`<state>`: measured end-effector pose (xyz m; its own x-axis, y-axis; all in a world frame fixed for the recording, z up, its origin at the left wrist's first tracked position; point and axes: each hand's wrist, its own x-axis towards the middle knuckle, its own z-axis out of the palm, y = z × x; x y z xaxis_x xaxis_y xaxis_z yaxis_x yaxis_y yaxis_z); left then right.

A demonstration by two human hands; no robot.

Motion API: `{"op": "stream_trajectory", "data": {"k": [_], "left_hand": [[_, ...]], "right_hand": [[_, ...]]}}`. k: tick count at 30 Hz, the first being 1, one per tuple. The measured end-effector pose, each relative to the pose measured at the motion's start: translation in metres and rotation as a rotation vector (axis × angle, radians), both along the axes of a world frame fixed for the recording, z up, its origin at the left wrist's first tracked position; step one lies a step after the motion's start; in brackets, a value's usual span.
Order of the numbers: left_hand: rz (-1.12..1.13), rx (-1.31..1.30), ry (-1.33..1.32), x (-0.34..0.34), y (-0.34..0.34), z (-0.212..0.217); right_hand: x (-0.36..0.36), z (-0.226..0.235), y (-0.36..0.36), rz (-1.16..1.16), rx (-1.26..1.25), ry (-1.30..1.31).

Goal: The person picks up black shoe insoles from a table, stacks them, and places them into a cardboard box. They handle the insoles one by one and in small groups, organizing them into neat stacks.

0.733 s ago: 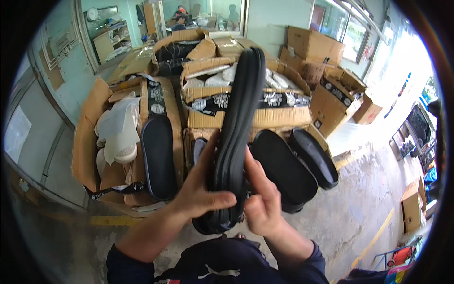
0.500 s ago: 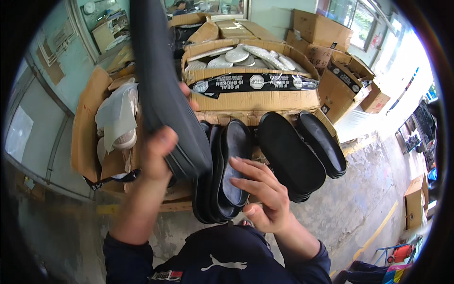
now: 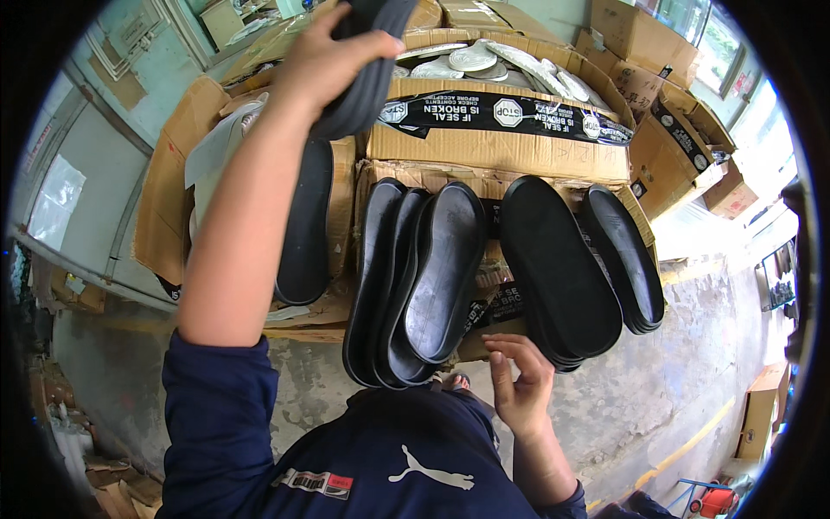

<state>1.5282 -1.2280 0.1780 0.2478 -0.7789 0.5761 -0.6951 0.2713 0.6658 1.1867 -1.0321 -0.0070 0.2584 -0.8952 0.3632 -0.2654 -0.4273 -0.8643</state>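
My left hand (image 3: 322,62) is stretched far forward, its fingers and thumb wrapped round black shoe soles (image 3: 356,102), which look stacked; their far end is cut off by the picture's top edge. Under that forearm, one black sole (image 3: 304,238) lies on cardboard. Several nested black soles (image 3: 448,268) lean in front of me, hollow side up. To their right rest a stack of wide black soles (image 3: 562,264) and a narrower stack (image 3: 624,259). Near the wide stack's lower end, my right hand (image 3: 524,381) is empty, fingers loosely bent and thumb apart.
Behind the soles stands an open carton (image 3: 501,154) of pale, flat sole-shaped pieces (image 3: 471,59). At left, another open carton (image 3: 169,186) holds wrapped pieces. More cartons (image 3: 674,147) are stacked at the back right. Concrete floor (image 3: 692,337) extends rightward.
My left hand has carried the black soles forward and up, away from me. My right hand has drawn back from the nested soles. The sole at left has come into fuller view.
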Motion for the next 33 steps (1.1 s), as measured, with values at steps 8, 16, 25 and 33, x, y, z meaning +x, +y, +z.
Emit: {"op": "stream_trajectory", "data": {"k": [8, 16, 25, 33], "left_hand": [[0.322, 0.693, -0.586, -0.034, -0.060, -0.088], [0.287, 0.639, -0.663, -0.040, -0.035, -0.083], [0.057, 0.613, -0.393, -0.069, 0.122, -0.072], [0.020, 0.414, -0.307, -0.074, 0.165, -0.103]], "right_hand": [[-0.014, -0.015, -0.006, 0.127, -0.037, -0.035], [-0.021, -0.020, -0.023, 0.343, -0.118, -0.022], [-0.006, 0.005, -0.044, 0.464, -0.124, -0.119], [0.043, 0.025, -0.040, 0.393, -0.195, 0.135]]}}
